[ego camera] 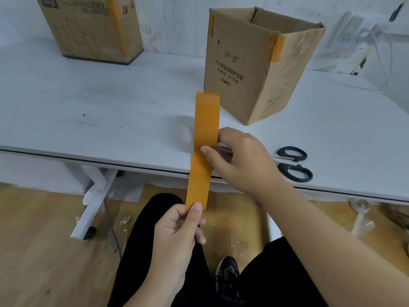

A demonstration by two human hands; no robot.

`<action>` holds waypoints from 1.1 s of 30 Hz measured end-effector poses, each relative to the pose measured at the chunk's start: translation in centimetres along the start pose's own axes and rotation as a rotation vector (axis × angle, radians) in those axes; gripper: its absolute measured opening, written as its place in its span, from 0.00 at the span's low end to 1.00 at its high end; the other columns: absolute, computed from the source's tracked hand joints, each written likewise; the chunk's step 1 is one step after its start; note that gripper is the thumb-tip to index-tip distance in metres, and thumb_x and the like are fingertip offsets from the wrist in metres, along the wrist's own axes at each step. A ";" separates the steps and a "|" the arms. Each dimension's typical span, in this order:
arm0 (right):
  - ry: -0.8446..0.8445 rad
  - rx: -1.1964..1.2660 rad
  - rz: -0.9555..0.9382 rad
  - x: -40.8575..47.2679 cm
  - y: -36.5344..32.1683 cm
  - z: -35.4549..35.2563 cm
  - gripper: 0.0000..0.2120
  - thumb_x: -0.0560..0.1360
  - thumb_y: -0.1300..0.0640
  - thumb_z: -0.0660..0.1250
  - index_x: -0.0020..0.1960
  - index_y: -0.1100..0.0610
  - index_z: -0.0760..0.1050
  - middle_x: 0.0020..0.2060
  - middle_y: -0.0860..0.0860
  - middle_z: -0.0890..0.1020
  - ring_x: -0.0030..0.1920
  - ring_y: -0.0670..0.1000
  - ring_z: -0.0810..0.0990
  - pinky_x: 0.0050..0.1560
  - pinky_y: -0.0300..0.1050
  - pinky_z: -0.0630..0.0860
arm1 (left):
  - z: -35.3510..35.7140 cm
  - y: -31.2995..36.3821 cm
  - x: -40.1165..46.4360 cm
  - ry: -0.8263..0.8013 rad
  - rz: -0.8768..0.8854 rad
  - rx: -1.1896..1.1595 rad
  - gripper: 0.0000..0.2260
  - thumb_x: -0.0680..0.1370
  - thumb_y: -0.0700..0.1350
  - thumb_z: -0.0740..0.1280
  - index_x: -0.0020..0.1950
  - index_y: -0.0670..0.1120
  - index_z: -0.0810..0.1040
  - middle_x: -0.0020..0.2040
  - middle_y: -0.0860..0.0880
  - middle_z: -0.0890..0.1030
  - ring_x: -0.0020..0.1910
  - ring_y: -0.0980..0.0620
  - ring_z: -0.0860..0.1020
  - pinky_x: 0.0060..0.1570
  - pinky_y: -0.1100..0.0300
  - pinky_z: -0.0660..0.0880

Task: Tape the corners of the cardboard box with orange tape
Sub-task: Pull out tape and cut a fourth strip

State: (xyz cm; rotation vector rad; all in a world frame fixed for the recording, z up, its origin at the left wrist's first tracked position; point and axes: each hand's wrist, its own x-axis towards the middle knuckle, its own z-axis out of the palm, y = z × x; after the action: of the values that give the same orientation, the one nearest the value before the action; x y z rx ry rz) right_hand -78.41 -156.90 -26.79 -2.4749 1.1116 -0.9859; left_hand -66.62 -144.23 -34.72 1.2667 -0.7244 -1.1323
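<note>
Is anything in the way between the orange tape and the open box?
Nothing visible is. The orange tape, held by the right hand and left hand, faces bare white table before the open cardboard box. The scissors lie off to the right.

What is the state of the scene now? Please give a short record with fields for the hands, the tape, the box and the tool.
left hand: pinches the free end of the orange tape strip
right hand: grips the tape roll, held above the table edge
open cardboard box: upright on the white table, orange tape on two upper corners
scissors: lying on the table, right of the hands
second box: far left, one orange strip
</note>
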 end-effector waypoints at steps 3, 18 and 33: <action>-0.009 0.006 -0.004 0.0 0.0 -0.1 0.14 0.78 0.49 0.63 0.42 0.60 0.74 0.35 0.53 0.78 0.35 0.54 0.77 0.37 0.52 0.73 | 0.1 -0.5 0.6 0.011 -0.013 0.006 0.15 0.68 0.58 0.69 0.33 0.46 0.78 0.25 0.49 0.75 0.21 0.57 0.71 0.24 0.69 0.67; 0.036 -0.014 -0.035 0.0 -0.1 -0.1 0.15 0.77 0.49 0.64 0.36 0.51 0.63 0.29 0.43 0.67 0.28 0.46 0.68 0.30 0.38 0.61 | -0.3 -1.8 1.4 -0.056 0.013 -0.073 0.16 0.69 0.56 0.69 0.34 0.43 0.73 0.27 0.48 0.74 0.21 0.56 0.69 0.23 0.67 0.66; 0.010 0.007 0.012 0.2 -0.3 -0.2 0.12 0.74 0.49 0.66 0.35 0.54 0.69 0.29 0.46 0.71 0.29 0.47 0.70 0.29 0.38 0.65 | 0.6 -2.5 6.4 -0.126 0.121 0.046 0.11 0.71 0.57 0.68 0.33 0.52 0.78 0.28 0.51 0.75 0.24 0.57 0.71 0.26 0.68 0.69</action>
State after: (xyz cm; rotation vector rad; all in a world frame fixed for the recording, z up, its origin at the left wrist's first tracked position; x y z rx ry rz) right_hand -78.29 -156.80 -26.44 -2.4576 1.1235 -0.9973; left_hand -65.74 -150.22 -38.01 1.1805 -0.9141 -1.1088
